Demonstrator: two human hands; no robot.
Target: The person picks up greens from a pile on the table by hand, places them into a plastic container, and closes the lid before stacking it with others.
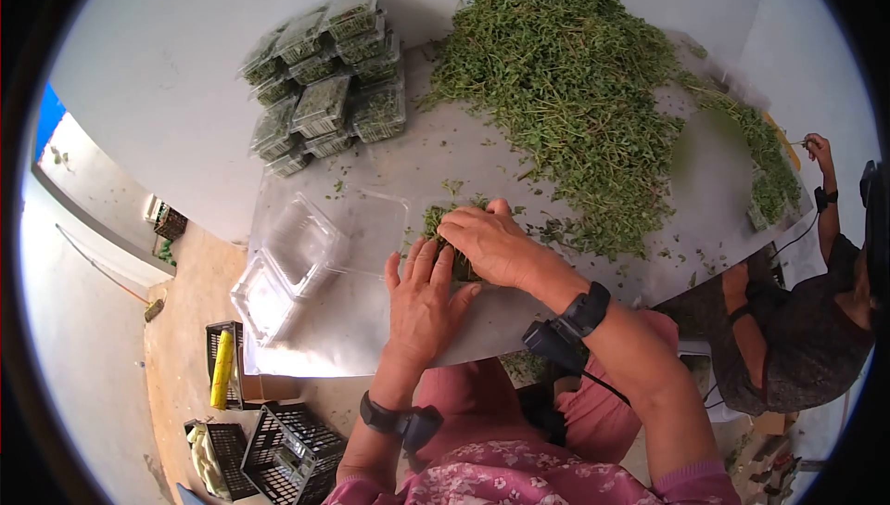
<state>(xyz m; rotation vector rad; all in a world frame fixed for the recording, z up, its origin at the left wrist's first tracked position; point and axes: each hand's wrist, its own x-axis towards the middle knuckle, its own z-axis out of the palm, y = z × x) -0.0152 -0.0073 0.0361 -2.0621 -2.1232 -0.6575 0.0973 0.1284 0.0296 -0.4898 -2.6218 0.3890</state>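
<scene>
Leafy green herb sprigs (433, 219) lie in a clear plastic clamshell under both hands, whose body is mostly hidden. Its see-through lid (394, 204) appears folded open to the left. My left hand (425, 308) rests at the near left side of the herbs, fingers stretched out and touching them. From the right, my right hand (496, 243) reaches over, with its fingers curled down onto the sprigs. Just left of the hands stand empty open clamshells (301, 243), nested together.
Filled clamshells (323, 106) are stacked at the back left of the table (357, 333). A large herb heap (565, 88) covers the back right. Another person (797, 338) sits at the right, one hand raised. Black crates (287, 459) stand on the floor at left.
</scene>
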